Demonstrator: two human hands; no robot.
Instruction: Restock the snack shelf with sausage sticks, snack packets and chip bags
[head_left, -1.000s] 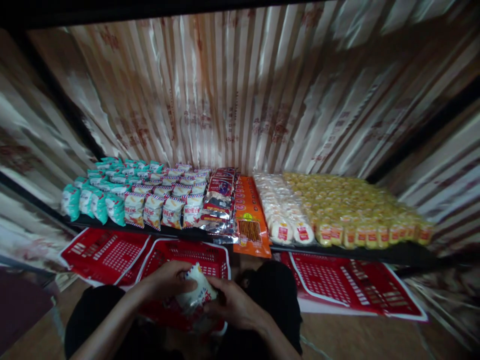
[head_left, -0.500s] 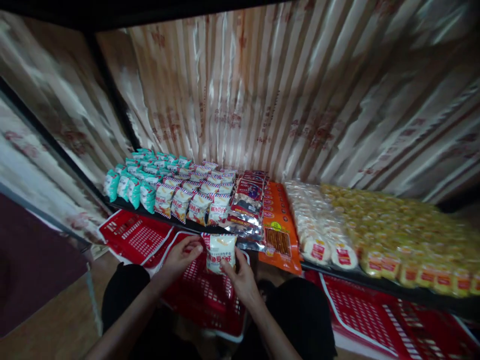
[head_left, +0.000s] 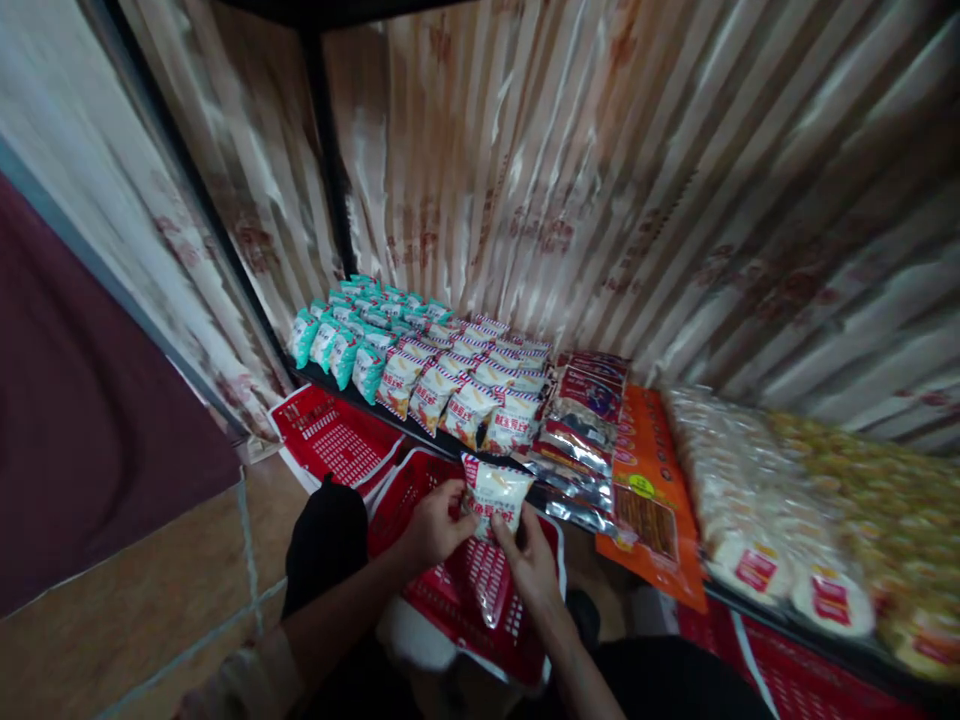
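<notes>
Between my hands is a small white snack bag point(head_left: 495, 495) with a striped top edge and red lettering. My left hand point(head_left: 439, 522) grips its left side, thumb against the front. On its right side my right hand point(head_left: 527, 548) pinches it, with the thumb on the lower front. The bag is above a red plastic basket point(head_left: 435, 600) between my knees. Just behind it, rows of matching white snack bags point(head_left: 469, 408) stand on a dark shelf point(head_left: 442, 432).
Teal bags point(head_left: 343, 355) fill the shelf's left end. Right of the white bags lie dark red packets point(head_left: 581, 410), an orange packet point(head_left: 652, 490), round white packs point(head_left: 750, 560) and yellow packs point(head_left: 900, 540). Another red basket point(head_left: 337, 440) sits at left. A pleated curtain point(head_left: 570, 200) hangs behind.
My left hand has closed onto the bag's left side; before, it was beside the bag. The view has turned left, so the shelf appears farther right.
</notes>
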